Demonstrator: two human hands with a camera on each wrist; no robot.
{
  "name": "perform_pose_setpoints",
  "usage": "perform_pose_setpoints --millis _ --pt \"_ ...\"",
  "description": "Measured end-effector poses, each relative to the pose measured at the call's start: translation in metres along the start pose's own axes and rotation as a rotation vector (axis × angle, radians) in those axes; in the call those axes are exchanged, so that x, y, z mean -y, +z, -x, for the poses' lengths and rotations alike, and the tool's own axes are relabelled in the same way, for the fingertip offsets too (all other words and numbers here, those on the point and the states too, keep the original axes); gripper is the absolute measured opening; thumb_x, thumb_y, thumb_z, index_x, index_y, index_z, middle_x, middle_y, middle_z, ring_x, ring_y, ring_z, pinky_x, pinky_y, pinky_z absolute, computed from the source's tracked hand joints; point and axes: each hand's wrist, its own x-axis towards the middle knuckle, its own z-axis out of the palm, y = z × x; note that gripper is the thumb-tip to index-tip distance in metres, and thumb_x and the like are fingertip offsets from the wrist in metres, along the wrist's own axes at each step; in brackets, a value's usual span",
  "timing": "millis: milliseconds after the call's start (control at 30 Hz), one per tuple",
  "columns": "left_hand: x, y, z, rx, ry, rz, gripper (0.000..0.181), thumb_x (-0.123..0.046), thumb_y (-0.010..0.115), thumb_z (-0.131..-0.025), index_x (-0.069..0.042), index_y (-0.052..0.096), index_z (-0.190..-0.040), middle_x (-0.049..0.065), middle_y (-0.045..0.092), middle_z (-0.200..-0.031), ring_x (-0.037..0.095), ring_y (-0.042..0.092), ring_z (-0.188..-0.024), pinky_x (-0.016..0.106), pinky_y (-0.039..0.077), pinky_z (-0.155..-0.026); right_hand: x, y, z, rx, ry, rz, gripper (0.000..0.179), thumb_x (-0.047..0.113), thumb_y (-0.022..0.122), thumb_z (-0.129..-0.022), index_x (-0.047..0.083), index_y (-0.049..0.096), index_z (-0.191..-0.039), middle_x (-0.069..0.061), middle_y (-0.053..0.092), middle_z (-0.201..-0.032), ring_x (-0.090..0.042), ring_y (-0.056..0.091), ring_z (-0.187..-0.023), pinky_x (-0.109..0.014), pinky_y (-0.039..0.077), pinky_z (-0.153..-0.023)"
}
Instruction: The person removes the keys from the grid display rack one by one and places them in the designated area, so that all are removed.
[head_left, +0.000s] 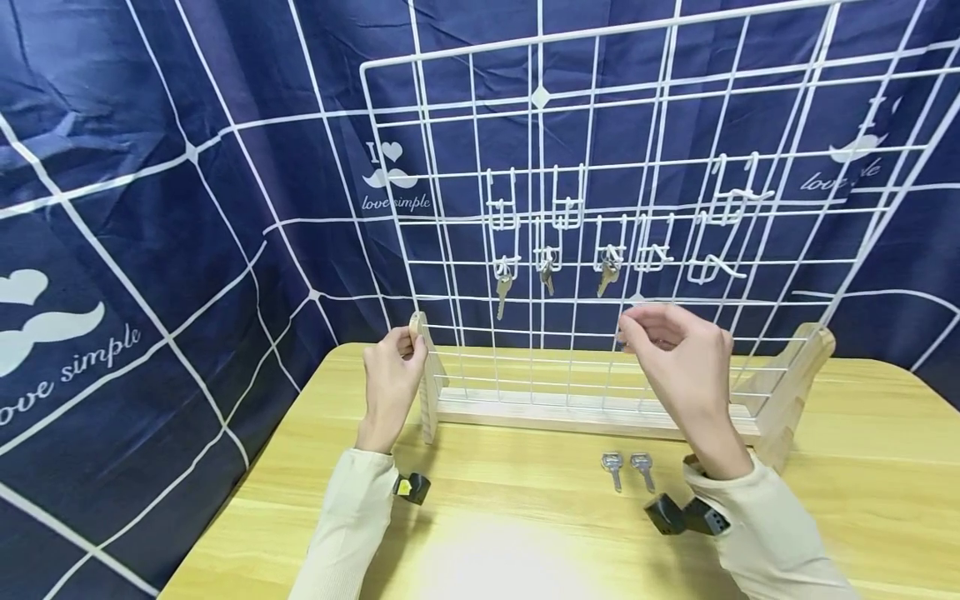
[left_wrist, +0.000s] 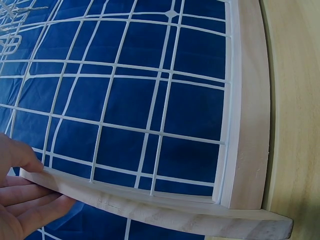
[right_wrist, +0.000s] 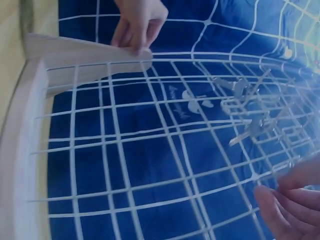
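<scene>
My left hand (head_left: 392,375) grips the top of the left wooden upright (head_left: 429,392) of the stand; in the left wrist view its fingers (left_wrist: 37,210) and thumb lie on either side of that wood. My right hand (head_left: 686,350) is raised before the white wire grid (head_left: 573,333), thumb and fingertips drawn together. Whether something small sits between those fingertips cannot be seen in either view. Above and left of it, three keys hang on hooks: a left key (head_left: 504,293), a middle key (head_left: 548,275) and a right key (head_left: 607,275).
Two loose keys, one left (head_left: 612,471) and one right (head_left: 642,472), lie on the wooden table (head_left: 285,500) before the stand's base bar (head_left: 540,412). Several white hooks (head_left: 716,267) without keys hang on the grid. A dark blue curtain (head_left: 225,250) stands behind and at left.
</scene>
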Motion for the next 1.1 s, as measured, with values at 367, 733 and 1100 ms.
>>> perform_pose_setpoints --millis 367,733,1100 --pt "-0.002 0.002 0.0 0.0 -0.002 -0.011 0.011 0.002 0.061 -0.086 0.011 0.068 -0.089 0.022 0.072 -0.085 0.029 0.072 -0.075 0.04 0.059 -0.067 0.015 0.01 -0.022 -0.152 -0.079 0.002 0.017 0.011 0.071 -0.086 -0.004 0.073 -0.093 -0.016 0.073 -0.082 0.018 0.057 -0.066 -0.004 0.047 -0.065" --pt "-0.001 0.001 0.001 -0.013 0.018 -0.023 0.01 0.002 0.061 -0.085 0.011 0.067 -0.086 0.022 0.072 -0.084 0.029 0.072 -0.074 0.04 0.058 -0.065 0.016 0.016 -0.028 -0.15 -0.075 -0.09 0.014 0.006 0.071 -0.085 -0.006 0.073 -0.091 -0.019 0.072 -0.082 0.013 0.06 -0.061 -0.008 0.05 -0.061" --pt "-0.001 0.001 0.001 -0.015 0.02 -0.013 0.011 0.002 0.061 -0.085 0.012 0.067 -0.087 0.023 0.071 -0.085 0.03 0.072 -0.075 0.04 0.059 -0.066 0.016 0.017 -0.027 -0.155 -0.035 0.019 0.018 0.018 0.067 -0.089 0.0 0.071 -0.092 -0.012 0.072 -0.078 0.014 0.056 -0.06 -0.017 0.025 -0.101"
